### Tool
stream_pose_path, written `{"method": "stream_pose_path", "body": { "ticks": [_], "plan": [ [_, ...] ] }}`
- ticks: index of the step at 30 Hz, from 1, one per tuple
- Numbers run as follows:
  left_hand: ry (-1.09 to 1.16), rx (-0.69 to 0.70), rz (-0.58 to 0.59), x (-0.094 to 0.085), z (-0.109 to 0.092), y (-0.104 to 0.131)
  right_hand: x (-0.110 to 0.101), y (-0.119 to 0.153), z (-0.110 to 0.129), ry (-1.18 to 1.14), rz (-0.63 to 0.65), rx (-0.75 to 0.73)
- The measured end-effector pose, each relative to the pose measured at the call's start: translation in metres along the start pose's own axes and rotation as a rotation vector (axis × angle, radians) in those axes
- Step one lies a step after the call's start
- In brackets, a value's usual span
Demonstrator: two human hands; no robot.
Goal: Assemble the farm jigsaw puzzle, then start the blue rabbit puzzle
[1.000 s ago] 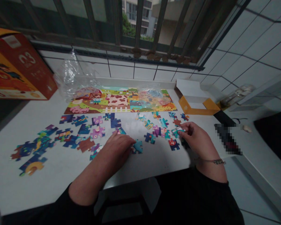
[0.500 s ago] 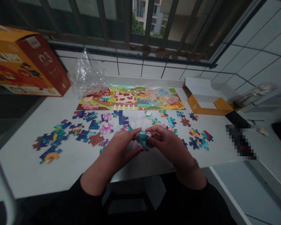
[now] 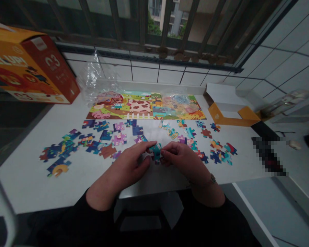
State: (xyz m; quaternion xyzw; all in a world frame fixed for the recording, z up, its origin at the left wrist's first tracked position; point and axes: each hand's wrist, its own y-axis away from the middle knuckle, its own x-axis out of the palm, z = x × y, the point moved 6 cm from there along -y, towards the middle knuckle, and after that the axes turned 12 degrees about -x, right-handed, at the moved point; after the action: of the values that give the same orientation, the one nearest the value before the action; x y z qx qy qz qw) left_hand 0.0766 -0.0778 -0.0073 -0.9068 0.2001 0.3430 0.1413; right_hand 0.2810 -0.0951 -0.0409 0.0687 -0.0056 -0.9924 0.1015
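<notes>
A teal jigsaw puzzle piece (image 3: 156,153) is held up at the near middle of the table. My right hand (image 3: 181,156) pinches its right edge between thumb and fingers. On the other side, my left hand (image 3: 131,161) has its index finger stretched along the piece's upper left corner, the thumb apart and below. Purple puzzle pieces (image 3: 119,138) and dark blue ones (image 3: 137,130) lie beyond my left hand. A joined cluster of pieces (image 3: 59,151) is at the far left. More loose pieces (image 3: 206,133) lie beyond and right of my right hand.
A long picture sheet (image 3: 140,105) lies at the back, under crumpled clear plastic (image 3: 179,100). An orange box (image 3: 50,68) stands at the back left, a clear bag (image 3: 92,84) beside it. An opened yellow box (image 3: 221,115) sits at the back right of the white table (image 3: 28,185).
My left thumb has drawn back from the puzzle piece. The piece has turned and shows more of its face, with my right hand still pinching it. The view has shifted slightly.
</notes>
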Motion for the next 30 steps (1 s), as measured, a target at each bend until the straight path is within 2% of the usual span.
{"method": "stream_pose_path", "body": {
  "ticks": [3, 5, 7, 11, 14, 16, 18, 22, 26, 30],
  "plan": [
    [-0.005, 0.023, -0.003, 0.003, 0.000, -0.001, 0.007, 0.000, 0.001, -0.056, -0.018, 0.011],
    [-0.025, -0.013, -0.004, 0.006, 0.008, -0.003, 0.011, 0.000, 0.006, 0.001, 0.019, 0.004],
    [-0.053, -0.057, 0.026, 0.010, 0.015, -0.004, 0.008, 0.000, 0.013, 0.186, 0.025, -0.032],
    [-0.118, -0.035, 0.070, 0.010, 0.016, -0.005, -0.011, 0.004, 0.026, 0.624, -0.098, -0.138],
    [-0.150, 0.021, 0.082, 0.006, 0.012, -0.005, -0.006, 0.008, 0.031, 0.793, 0.024, -0.315],
    [-0.177, 0.021, 0.084, 0.005, 0.014, -0.005, 0.000, 0.010, 0.031, 0.831, 0.120, -0.404],
    [-0.221, -0.009, 0.064, 0.005, 0.020, -0.005, 0.004, 0.012, 0.030, 0.850, 0.160, -0.419],
    [-0.288, -0.060, 0.045, 0.006, 0.028, -0.003, 0.003, 0.012, 0.030, 0.895, 0.190, -0.379],
    [-0.316, -0.052, 0.054, 0.006, 0.027, -0.004, -0.005, 0.013, 0.032, 0.893, 0.213, -0.347],
    [-0.330, -0.033, 0.068, 0.008, 0.026, -0.004, -0.006, 0.016, 0.035, 0.873, 0.233, -0.382]
  ]
}}
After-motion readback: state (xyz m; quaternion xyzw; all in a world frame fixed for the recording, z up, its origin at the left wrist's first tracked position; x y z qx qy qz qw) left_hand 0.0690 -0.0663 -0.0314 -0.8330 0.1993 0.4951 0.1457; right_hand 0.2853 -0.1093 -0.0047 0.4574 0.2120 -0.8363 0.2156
